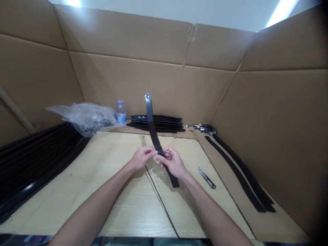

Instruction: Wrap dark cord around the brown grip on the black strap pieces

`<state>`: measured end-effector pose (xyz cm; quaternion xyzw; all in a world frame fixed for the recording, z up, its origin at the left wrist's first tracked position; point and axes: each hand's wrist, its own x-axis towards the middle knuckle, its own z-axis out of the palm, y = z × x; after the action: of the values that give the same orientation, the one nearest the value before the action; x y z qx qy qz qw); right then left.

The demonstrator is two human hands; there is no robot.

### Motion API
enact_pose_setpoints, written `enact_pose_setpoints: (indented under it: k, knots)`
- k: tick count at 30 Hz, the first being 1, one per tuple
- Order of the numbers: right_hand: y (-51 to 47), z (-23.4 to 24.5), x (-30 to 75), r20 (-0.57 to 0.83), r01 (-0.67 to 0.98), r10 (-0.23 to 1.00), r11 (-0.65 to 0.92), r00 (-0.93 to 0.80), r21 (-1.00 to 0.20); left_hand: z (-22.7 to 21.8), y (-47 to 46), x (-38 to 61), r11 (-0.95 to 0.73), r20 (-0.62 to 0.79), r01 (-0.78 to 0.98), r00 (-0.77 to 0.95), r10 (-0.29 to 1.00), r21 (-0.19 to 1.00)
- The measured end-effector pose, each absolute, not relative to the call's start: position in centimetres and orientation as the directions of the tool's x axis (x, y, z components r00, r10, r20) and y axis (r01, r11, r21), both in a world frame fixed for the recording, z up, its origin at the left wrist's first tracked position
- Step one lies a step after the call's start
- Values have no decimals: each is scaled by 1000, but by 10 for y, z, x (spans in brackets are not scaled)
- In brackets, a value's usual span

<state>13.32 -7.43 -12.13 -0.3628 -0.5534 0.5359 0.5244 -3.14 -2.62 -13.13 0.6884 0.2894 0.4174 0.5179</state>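
A long, curved black strip (153, 133) with a shiny, holed end at the top is held tilted over the middle of the table. My right hand (173, 160) grips its lower part, thumb in front and fingers around the edge. At the strip's left edge my left hand (143, 157) is closed in a pinch beside several ridged coils (159, 148) of dark cord around the strip. A thin black cord (161, 199) runs from below my left hand to the table's front edge. Where it meets my left fingers is hidden.
Thread snips (206, 177) lie right of my right hand. Black strips (238, 174) lie along the right edge, with more stacked at the back (166, 123) and left (38, 160). A water bottle (121, 113) and a plastic bag (89, 118) stand back left. Cardboard walls (123, 78) surround the table.
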Motion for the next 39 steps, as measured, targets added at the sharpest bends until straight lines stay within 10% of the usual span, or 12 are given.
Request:
enact_pose_setpoints:
  k: [39]
  knots:
    - [-70,-121,137,77,-133,995,69,-57,-989,-128,-37,-8,-109,205,-239,428,880,965]
